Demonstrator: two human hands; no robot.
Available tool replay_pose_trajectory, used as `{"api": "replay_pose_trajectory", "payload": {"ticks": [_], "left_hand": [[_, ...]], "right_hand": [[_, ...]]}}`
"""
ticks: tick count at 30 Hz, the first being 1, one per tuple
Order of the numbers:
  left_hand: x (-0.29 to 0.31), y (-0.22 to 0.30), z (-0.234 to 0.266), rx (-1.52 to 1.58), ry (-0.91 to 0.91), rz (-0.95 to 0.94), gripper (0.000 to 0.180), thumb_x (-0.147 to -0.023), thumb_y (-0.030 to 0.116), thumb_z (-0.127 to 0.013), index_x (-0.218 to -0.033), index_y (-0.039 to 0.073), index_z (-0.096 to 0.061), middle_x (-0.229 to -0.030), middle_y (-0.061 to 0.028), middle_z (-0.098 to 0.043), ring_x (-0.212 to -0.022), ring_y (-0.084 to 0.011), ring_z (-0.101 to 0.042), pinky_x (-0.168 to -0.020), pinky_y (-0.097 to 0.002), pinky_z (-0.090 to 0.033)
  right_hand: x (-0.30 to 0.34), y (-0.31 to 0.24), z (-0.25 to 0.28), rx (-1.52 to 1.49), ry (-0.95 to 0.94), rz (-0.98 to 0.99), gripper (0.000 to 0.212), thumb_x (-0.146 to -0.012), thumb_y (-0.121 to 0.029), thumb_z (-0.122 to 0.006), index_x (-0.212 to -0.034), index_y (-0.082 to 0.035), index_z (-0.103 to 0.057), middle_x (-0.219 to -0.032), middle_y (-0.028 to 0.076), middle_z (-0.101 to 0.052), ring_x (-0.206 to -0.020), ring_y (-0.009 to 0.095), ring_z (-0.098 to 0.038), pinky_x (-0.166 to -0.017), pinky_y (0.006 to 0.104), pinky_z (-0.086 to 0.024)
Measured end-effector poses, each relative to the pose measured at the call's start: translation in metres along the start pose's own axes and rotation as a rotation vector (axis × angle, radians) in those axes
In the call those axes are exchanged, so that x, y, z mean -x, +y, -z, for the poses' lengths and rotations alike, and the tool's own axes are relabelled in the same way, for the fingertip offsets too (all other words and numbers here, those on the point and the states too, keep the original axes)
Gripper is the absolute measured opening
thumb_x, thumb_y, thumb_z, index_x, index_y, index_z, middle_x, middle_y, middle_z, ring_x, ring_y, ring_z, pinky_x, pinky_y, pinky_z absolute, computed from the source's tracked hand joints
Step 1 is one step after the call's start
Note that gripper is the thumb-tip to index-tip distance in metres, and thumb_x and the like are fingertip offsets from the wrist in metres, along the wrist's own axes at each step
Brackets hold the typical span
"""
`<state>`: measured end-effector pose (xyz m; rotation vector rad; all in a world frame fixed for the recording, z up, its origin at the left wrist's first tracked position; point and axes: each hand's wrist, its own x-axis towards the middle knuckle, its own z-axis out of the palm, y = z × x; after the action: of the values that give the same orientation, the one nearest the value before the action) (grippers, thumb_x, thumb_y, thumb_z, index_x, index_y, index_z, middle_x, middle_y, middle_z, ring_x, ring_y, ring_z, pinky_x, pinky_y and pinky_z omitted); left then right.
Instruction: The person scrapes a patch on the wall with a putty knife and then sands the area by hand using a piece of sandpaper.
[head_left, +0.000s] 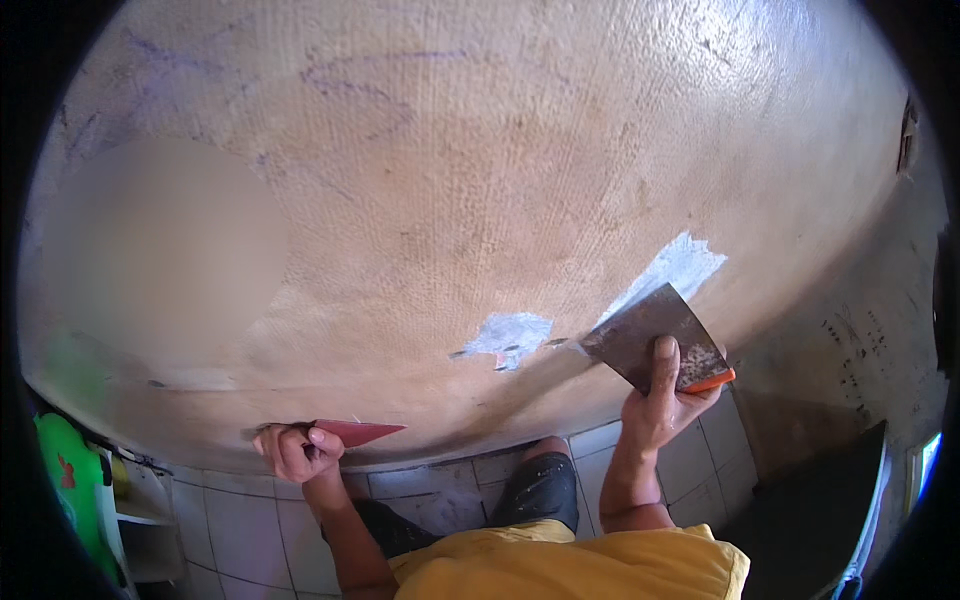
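My right hand (655, 415) grips a wide putty knife (640, 335) by its orange handle, the thumb pressed on the stained metal blade. One edge of that blade lies over the lower part of a long white patch (675, 265) on the beige wall (450, 220). To the left of it is a smaller, ragged white patch (512, 335). Low on the wall at the left, my left hand (297, 452) is closed around a flat red spreader (358, 432). Its pointed end shows past my fingers, while the rest is hidden in my grip.
White floor tiles (240, 530) run below the wall. On the left stand a green object (72, 480) and a white shelf unit (150, 518). A dark panel (810, 510) leans at the right, beside a marked side wall (860, 340). Purple scribbles cross the upper wall.
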<state>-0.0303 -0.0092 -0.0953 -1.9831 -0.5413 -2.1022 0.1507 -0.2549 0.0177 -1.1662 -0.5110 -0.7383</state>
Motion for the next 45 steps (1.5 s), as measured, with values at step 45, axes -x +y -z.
{"api": "replay_pose_trajectory", "payload": {"ticks": [45], "left_hand": [[0.003, -0.006, -0.002, 0.002, 0.008, -0.011, 0.037, -0.085, 0.026, -0.049, -0.056, 0.008, -0.036, -0.052, -0.0080, -0.042, -0.049, -0.0278, -0.043, -0.050, -0.0375, -0.032]], "right_hand": [[-0.027, -0.030, -0.017, 0.105, -0.341, 0.194, 0.051, -0.074, -0.003, -0.074, -0.106, -0.003, -0.034, -0.094, 0.009, -0.047, -0.077, 0.013, -0.056, -0.064, 0.0224, -0.050]]}}
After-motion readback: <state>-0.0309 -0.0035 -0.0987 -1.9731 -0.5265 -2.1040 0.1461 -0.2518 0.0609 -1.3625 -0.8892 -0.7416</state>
